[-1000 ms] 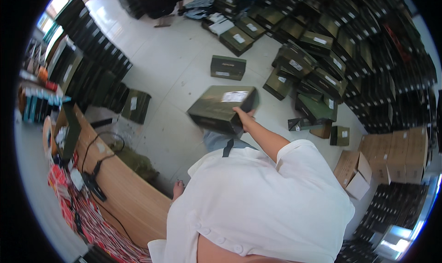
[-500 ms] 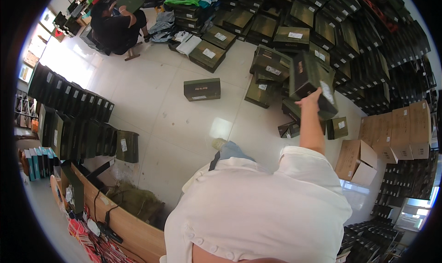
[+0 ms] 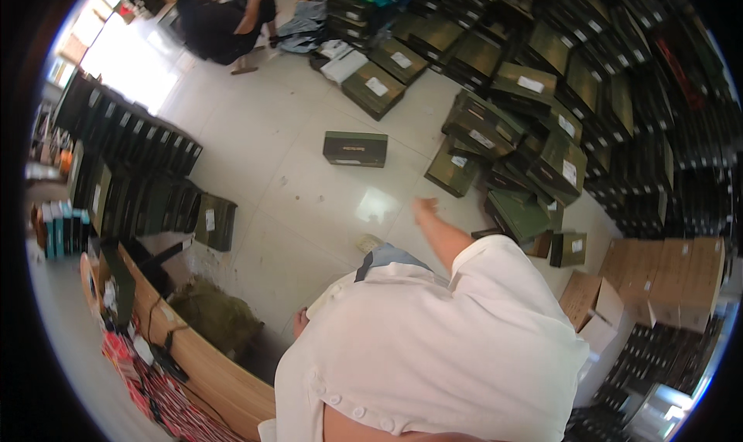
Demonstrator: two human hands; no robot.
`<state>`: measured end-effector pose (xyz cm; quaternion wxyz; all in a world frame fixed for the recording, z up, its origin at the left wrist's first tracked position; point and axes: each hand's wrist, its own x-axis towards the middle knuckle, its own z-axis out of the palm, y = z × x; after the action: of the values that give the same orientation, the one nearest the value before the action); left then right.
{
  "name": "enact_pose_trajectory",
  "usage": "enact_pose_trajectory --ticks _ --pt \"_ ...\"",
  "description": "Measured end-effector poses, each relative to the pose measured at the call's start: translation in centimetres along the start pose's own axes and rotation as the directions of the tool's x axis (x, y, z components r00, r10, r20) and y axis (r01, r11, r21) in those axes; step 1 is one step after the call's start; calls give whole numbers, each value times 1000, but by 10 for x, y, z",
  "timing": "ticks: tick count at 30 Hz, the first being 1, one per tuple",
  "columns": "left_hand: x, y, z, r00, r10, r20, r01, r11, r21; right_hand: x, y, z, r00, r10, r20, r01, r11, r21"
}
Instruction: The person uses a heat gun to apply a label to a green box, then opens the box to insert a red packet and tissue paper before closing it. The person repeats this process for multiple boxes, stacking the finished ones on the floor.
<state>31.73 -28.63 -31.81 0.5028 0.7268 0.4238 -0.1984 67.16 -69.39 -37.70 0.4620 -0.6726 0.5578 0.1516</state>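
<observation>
My right hand (image 3: pixel 424 210) reaches forward over the floor with nothing in it, its fingers loosely apart. To its right lies a heap of dark green shoeboxes with white labels; the closest, a labelled shoebox (image 3: pixel 452 169), does not touch the hand. A plain green shoebox (image 3: pixel 518 214) and a tilted shoebox (image 3: pixel 559 166) rest on the heap's near right side. Ahead and to the left, a single shoebox (image 3: pixel 355 149) lies apart on the tiles. Only a bit of my left hand (image 3: pixel 300 320) shows beside my white shirt; its fingers are mostly hidden.
Upright rows of shoeboxes (image 3: pixel 147 132) stand at left, above a wooden table edge (image 3: pixel 209 364) with a cable. Brown cartons (image 3: pixel 658 275) stand at right. Stacked shoeboxes (image 3: pixel 619 47) fill the far right. A person (image 3: pixel 217 20) in black sits at the far left.
My right hand has let go of the shoebox it held over the heap and moved left, away from it. Some of my left hand has come into sight.
</observation>
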Motion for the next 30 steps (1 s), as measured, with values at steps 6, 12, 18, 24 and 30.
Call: enact_pose_trajectory --ticks 6,12,18,24,30 --pt "-52 -86 12 962 -184 -202 143 970 -198 -156 20 96 531 -279 800 784 521 -339" --pt "-104 -185 94 773 -447 -449 171 829 -532 -126 -14 121 342 -18 939 931 140 -337" --pt "-185 -220 185 379 -865 -330 195 423 -885 -224 -12 233 328 191 925 844 -500 -196" --pt "-241 -214 309 422 -883 -206 562 433 -705 -392 97 382 3 433 901 456 -803 384" --pt "-173 -148 440 125 -987 100 352 -50 -935 -608 357 356 -440 768 466 354 -328 876"
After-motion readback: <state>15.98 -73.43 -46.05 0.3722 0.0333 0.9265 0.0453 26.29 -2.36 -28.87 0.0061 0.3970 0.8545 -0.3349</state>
